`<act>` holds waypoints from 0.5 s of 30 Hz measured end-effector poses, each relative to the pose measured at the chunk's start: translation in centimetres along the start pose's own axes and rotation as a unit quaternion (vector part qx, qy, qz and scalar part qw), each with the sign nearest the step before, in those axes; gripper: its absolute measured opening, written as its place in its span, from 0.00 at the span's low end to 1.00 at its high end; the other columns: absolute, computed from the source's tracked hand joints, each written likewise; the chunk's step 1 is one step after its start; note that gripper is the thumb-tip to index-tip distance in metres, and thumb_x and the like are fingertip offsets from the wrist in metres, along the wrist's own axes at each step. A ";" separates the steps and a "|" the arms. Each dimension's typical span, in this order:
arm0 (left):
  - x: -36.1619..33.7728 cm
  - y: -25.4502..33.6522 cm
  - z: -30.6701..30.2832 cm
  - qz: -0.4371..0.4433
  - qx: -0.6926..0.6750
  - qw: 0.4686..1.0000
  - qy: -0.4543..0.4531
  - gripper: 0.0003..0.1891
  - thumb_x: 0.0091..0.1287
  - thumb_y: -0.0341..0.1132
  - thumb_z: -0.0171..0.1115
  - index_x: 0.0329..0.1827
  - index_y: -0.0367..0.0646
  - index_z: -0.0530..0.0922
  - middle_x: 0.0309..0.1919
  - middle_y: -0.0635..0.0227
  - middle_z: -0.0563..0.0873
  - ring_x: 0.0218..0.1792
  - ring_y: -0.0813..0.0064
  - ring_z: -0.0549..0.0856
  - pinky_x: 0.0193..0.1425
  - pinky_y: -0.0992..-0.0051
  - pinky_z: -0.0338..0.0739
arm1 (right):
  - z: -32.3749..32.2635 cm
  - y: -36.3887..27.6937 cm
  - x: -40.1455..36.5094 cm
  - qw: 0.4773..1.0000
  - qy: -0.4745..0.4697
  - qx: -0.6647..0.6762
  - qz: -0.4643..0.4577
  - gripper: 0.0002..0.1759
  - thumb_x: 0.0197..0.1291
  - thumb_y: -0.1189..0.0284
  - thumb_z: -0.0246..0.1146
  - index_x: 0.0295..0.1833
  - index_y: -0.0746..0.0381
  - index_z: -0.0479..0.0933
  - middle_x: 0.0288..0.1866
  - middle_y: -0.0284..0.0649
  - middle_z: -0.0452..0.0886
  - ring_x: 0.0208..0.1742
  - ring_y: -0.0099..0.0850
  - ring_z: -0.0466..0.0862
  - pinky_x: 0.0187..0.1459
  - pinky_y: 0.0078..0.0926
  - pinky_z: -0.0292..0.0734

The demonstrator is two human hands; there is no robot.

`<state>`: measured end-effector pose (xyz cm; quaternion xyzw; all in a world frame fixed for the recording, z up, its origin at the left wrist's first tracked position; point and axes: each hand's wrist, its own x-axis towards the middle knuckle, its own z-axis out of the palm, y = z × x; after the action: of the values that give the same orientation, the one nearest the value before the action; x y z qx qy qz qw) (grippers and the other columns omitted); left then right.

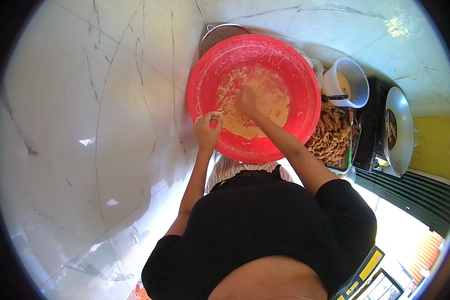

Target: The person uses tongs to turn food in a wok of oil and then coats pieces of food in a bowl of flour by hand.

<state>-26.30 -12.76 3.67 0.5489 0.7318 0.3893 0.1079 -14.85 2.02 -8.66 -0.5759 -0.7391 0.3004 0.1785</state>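
Observation:
A wide red basin (305, 100) stands in front of me, its inside dusted with pale yellow flour (272, 107). My left hand (208, 132) is at the basin's left rim, thumb and fingers pinched on a small flour-coated piece (217, 114) whose kind I cannot make out. Over the flour in the middle of the basin is my right hand (246, 101), its fingers closed and pointing down. Whatever it may hold is hidden by the hand and the flour.
Right of the basin lies a tray (346, 167) heaped with brown fried strips (331, 135). Behind it stands a clear plastic bucket (357, 85) with yellowish contents. A large metal wok (404, 135) sits on a black stove (370, 125) farther right. A marbled tile wall (135, 90) rises on the left.

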 end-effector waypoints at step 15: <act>-0.2 -0.9 0.5 0.023 0.010 0.999 0.022 0.07 0.55 0.37 0.63 0.33 0.47 0.79 0.25 0.71 0.83 0.30 0.76 0.82 0.49 0.72 0.67 | -9.6 -0.8 -4.4 0.816 -0.543 0.140 0.138 0.34 0.39 0.72 0.67 0.58 0.61 0.67 0.53 0.49 0.70 0.51 0.34 0.73 0.48 0.31 0.72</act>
<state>-26.52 -12.76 2.66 0.5582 0.7248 0.3963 0.0774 -8.32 -0.05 -0.51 -0.3841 -0.5786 0.6863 -0.2163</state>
